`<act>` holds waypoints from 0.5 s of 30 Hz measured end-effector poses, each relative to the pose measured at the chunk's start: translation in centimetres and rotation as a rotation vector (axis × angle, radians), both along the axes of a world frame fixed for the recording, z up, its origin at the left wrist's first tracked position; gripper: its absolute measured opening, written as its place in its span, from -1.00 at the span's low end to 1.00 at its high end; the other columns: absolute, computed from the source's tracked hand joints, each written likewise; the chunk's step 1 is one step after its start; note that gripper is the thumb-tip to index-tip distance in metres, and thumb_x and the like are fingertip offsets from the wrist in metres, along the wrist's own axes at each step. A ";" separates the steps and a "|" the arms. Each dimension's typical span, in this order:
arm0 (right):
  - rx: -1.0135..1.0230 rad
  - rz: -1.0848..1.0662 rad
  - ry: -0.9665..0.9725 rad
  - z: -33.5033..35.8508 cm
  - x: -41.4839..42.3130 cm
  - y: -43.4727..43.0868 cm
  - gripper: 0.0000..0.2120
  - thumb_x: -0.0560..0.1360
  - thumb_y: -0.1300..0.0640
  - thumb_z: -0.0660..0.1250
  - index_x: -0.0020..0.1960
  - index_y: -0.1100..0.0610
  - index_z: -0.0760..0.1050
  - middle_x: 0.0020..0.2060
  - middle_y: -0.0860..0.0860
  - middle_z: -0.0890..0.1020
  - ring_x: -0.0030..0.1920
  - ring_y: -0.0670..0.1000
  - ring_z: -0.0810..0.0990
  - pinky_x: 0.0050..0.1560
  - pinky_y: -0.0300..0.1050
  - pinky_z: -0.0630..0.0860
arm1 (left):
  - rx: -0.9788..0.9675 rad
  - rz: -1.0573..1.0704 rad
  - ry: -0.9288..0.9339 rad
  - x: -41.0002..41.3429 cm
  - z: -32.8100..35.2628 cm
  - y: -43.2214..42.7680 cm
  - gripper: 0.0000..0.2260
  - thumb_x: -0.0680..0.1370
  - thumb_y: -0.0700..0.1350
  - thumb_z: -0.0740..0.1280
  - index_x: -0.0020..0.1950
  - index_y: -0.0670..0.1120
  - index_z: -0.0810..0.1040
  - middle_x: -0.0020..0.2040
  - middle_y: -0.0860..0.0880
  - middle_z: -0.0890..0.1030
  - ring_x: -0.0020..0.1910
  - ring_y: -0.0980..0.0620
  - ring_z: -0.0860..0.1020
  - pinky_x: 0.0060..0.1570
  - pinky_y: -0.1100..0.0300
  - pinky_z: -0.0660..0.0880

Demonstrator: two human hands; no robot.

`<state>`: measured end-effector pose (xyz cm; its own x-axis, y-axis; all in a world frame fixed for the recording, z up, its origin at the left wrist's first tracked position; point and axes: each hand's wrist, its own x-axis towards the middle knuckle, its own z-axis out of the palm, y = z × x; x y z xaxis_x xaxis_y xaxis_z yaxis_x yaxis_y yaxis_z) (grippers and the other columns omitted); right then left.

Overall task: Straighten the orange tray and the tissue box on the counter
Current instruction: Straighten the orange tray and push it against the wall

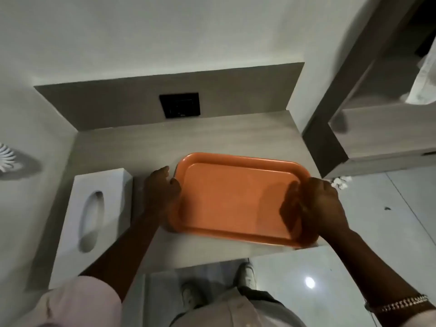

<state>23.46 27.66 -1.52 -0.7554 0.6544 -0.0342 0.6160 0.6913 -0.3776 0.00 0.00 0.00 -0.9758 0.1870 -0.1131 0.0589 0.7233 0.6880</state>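
Note:
An empty orange tray [233, 197] lies on the grey counter [146, 142], slightly skewed, its right end near the counter's right edge. My left hand [160, 194] grips the tray's left rim. My right hand [311, 206] grips its right rim, fingers curled over the edge. A white tissue box [94, 208] with an oval slot lies to the left of the tray, tilted, close to my left forearm but apart from the tray.
A black wall socket [179, 105] sits in the backsplash behind the tray. Walls close the counter at back and left. Right of the counter is tiled floor with white scraps [341, 181] and a lower shelf unit [382, 138]. My shoes [246, 274] stand below the front edge.

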 end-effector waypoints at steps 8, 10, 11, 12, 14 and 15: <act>-0.060 -0.161 0.125 -1.4 0.2 -0.2 -0.70 0.51 0.28 0.37 0.22 0.35 0.52 0.01 0.33 0.67 -0.08 0.36 0.64 -0.03 0.09 0.55 | 0.153 0.071 -0.105 0.0 -0.4 -0.1 -0.68 0.40 -0.46 0.21 -0.05 -0.22 0.69 -0.10 -0.14 0.67 -0.01 -0.16 0.64 0.14 -0.05 0.57; -0.077 -0.168 0.127 -1.6 -0.2 0.2 -0.69 0.53 0.25 0.37 0.24 0.31 0.53 0.01 0.30 0.67 -0.08 0.33 0.65 0.03 0.13 0.57 | 0.154 0.073 -0.099 -0.3 -0.9 -0.4 -0.62 0.40 -0.50 0.19 0.07 -0.27 0.67 -0.03 -0.18 0.70 0.04 -0.17 0.64 0.16 -0.11 0.58; -0.074 -0.165 0.141 -1.5 -0.5 0.3 -0.71 0.53 0.25 0.36 0.23 0.29 0.54 0.00 0.28 0.68 -0.10 0.30 0.64 0.02 0.12 0.57 | 0.159 0.075 -0.091 -0.5 -1.1 -0.5 -0.62 0.40 -0.50 0.19 0.08 -0.27 0.66 0.00 -0.21 0.70 0.04 -0.17 0.64 0.15 -0.10 0.58; -0.068 -0.159 0.156 -1.3 -0.9 0.4 -0.74 0.53 0.26 0.36 0.21 0.28 0.55 -0.03 0.26 0.68 -0.13 0.28 0.64 0.00 0.09 0.57 | 0.163 0.084 -0.085 -0.4 -1.0 -0.7 -0.62 0.40 -0.50 0.19 0.07 -0.27 0.66 -0.01 -0.21 0.70 0.02 -0.15 0.64 0.12 -0.05 0.59; -0.059 -0.131 0.167 -0.8 -1.9 1.0 -0.76 0.53 0.29 0.33 0.18 0.26 0.57 -0.07 0.25 0.68 -0.16 0.26 0.62 -0.03 0.08 0.59 | 0.187 0.112 -0.061 -0.5 -1.1 -1.0 -0.65 0.40 -0.51 0.20 0.01 -0.25 0.68 -0.12 -0.12 0.69 -0.12 -0.05 0.63 -0.08 0.22 0.57; -0.058 -0.111 0.166 -0.5 -2.6 1.4 -0.76 0.52 0.31 0.32 0.18 0.25 0.57 -0.07 0.25 0.68 -0.15 0.28 0.62 -0.03 0.12 0.61 | 0.194 0.124 -0.044 -0.6 -1.0 -1.1 -0.65 0.40 -0.50 0.21 -0.01 -0.23 0.68 -0.19 -0.04 0.66 -0.23 0.06 0.60 -0.23 0.37 0.50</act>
<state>20.90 29.04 -2.05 -0.6768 0.7348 0.0453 0.6133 0.5967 -0.5175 -0.57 -1.10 -0.98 -0.9877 0.0881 -0.1293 -0.0552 0.5773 0.8147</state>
